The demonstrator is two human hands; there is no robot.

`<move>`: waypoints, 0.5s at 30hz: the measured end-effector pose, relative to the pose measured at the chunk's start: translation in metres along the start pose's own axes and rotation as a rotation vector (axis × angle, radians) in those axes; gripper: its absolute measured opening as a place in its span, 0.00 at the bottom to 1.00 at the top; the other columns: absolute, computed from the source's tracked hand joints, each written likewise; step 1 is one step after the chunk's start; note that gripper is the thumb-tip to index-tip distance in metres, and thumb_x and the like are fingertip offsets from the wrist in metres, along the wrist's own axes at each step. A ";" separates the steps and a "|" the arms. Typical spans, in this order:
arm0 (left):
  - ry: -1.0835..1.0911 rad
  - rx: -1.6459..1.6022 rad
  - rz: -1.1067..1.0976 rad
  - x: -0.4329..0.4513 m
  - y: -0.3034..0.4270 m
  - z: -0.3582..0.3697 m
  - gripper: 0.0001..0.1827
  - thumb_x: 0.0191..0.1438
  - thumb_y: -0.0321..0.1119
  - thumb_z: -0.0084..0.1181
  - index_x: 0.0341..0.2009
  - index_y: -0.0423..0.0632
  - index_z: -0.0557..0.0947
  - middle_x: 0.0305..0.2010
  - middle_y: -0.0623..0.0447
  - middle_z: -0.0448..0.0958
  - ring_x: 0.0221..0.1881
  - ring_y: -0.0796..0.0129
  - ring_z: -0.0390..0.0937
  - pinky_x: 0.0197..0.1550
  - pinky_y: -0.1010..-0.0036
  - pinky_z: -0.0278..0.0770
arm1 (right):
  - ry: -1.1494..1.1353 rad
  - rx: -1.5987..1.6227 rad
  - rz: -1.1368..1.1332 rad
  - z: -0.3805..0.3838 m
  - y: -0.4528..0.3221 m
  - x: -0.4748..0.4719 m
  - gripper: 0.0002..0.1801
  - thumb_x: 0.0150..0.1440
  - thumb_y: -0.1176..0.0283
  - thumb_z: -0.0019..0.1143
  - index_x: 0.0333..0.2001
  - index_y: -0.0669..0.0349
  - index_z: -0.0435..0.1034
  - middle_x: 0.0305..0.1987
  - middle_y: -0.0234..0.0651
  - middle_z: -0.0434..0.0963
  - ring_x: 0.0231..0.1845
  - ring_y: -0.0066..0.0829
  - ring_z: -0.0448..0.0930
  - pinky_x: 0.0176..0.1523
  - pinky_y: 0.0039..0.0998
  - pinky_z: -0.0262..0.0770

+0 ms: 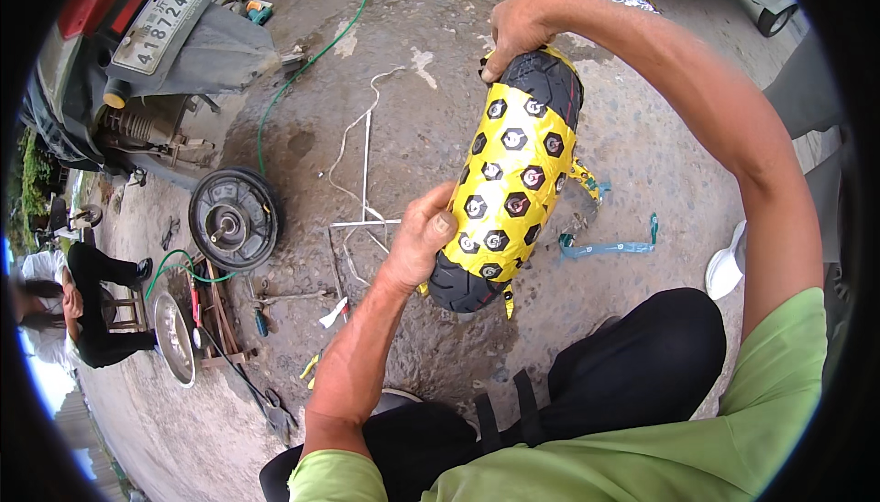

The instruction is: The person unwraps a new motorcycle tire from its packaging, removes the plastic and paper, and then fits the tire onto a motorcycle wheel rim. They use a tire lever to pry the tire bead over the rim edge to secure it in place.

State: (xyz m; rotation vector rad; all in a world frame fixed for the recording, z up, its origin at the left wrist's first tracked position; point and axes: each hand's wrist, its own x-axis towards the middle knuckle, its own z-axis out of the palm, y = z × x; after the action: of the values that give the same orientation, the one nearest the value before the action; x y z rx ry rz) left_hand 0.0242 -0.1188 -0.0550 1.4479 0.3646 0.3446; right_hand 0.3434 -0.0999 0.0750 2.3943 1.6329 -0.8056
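A black rubber tyre [538,82] stands on edge before me, tilted, its middle tread covered by yellow plastic wrapping [515,172] with black hexagon marks. Bare tread shows at both ends. My left hand [430,227] grips its near left side, thumb on the yellow film. At the far end, my right hand [519,31] is closed over the tyre's edge beside the bare tread. A loose strip of the same wrapping [584,179] hangs off on the right. The inner side of the tyre is hidden.
A black hub wheel [234,220] lies left, near a scooter's rear [130,110] and a green hose [316,55]. A blue strip [612,248], a screwdriver [260,322] and a metal basin [175,340] are on the ground. A person [75,302] sits at far left.
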 end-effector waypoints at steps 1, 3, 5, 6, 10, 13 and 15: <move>0.001 -0.003 -0.003 0.000 0.001 0.001 0.55 0.56 0.80 0.56 0.59 0.34 0.79 0.51 0.49 0.81 0.51 0.67 0.77 0.55 0.69 0.75 | 0.044 -0.063 -0.078 0.001 0.003 0.003 0.32 0.56 0.48 0.71 0.43 0.73 0.83 0.38 0.47 0.88 0.40 0.40 0.88 0.48 0.38 0.84; 0.006 -0.014 -0.006 -0.002 0.001 0.004 0.54 0.56 0.80 0.55 0.59 0.34 0.79 0.51 0.49 0.81 0.51 0.67 0.77 0.55 0.69 0.75 | 0.131 -0.196 -0.235 0.000 0.018 0.008 0.30 0.57 0.51 0.69 0.42 0.73 0.83 0.37 0.46 0.88 0.39 0.39 0.87 0.47 0.38 0.83; 0.046 -0.043 -0.001 -0.002 -0.009 -0.006 0.55 0.57 0.80 0.54 0.62 0.34 0.78 0.54 0.48 0.82 0.54 0.67 0.77 0.58 0.69 0.75 | 0.417 0.005 -0.349 -0.003 0.048 0.012 0.25 0.63 0.56 0.63 0.48 0.71 0.81 0.40 0.44 0.86 0.40 0.36 0.84 0.49 0.36 0.80; 0.118 -0.094 -0.004 -0.002 -0.010 -0.010 0.55 0.58 0.79 0.53 0.63 0.34 0.77 0.55 0.48 0.82 0.54 0.66 0.78 0.58 0.68 0.75 | 0.571 0.186 -0.366 0.000 0.069 0.019 0.24 0.65 0.58 0.60 0.51 0.70 0.80 0.41 0.43 0.86 0.41 0.34 0.84 0.50 0.36 0.79; 0.336 -0.440 -0.071 0.006 -0.007 -0.024 0.46 0.68 0.72 0.44 0.67 0.39 0.73 0.59 0.44 0.82 0.54 0.61 0.83 0.57 0.65 0.82 | 0.916 0.772 0.279 0.069 0.191 -0.010 0.16 0.65 0.65 0.58 0.46 0.68 0.78 0.29 0.34 0.80 0.25 0.20 0.75 0.31 0.31 0.73; 0.332 -0.587 -0.030 0.019 0.003 -0.023 0.41 0.72 0.68 0.40 0.67 0.42 0.73 0.59 0.44 0.82 0.53 0.60 0.84 0.56 0.63 0.84 | 0.295 0.758 0.330 0.263 0.166 -0.034 0.23 0.56 0.61 0.62 0.45 0.73 0.78 0.34 0.49 0.84 0.33 0.37 0.85 0.41 0.39 0.80; 0.363 -0.620 -0.018 0.023 -0.001 -0.028 0.42 0.71 0.69 0.41 0.67 0.42 0.73 0.58 0.44 0.82 0.52 0.59 0.84 0.55 0.62 0.85 | 0.053 0.542 0.020 0.334 0.082 -0.062 0.26 0.56 0.58 0.59 0.46 0.74 0.78 0.43 0.62 0.84 0.44 0.58 0.86 0.52 0.47 0.81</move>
State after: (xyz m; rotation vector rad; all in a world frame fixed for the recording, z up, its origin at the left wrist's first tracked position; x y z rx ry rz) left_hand 0.0324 -0.0838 -0.0590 0.7719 0.5080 0.6459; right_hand 0.2822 -0.3163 -0.1925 2.7890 1.5578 -1.3352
